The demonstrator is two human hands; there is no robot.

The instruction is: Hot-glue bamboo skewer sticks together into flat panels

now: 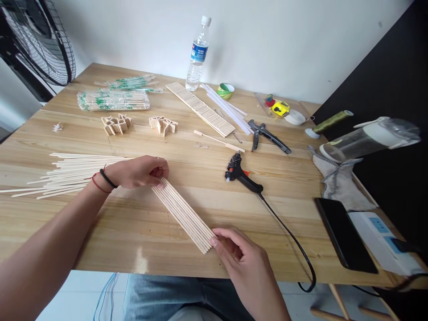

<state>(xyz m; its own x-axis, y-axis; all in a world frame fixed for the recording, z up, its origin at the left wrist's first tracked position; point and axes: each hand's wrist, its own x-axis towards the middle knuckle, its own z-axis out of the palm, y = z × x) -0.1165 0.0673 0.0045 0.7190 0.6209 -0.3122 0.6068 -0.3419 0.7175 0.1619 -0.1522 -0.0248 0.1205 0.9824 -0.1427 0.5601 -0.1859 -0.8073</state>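
Several thin round wooden sticks [182,211] lie side by side in a flat row, slanting across the front of the table. At the row's far end is my left hand [142,171], its fingers curled in and gripping the stick ends. Thumb and forefinger of my right hand [242,256] pinch the near right corner of the row. Loose wooden sticks [72,174] are fanned out on the table, partly behind my left wrist. A black glue gun [239,171] rests to the right of the row, its cord running off the table's front edge.
Behind are two small stick assemblies [117,124], bagged sticks [113,100], a long slatted wooden strip [200,109], white glue sticks [229,107] and a water bottle [197,58]. To the right are a black clamp-like tool [269,136], a phone [344,234] and a power strip [384,240].
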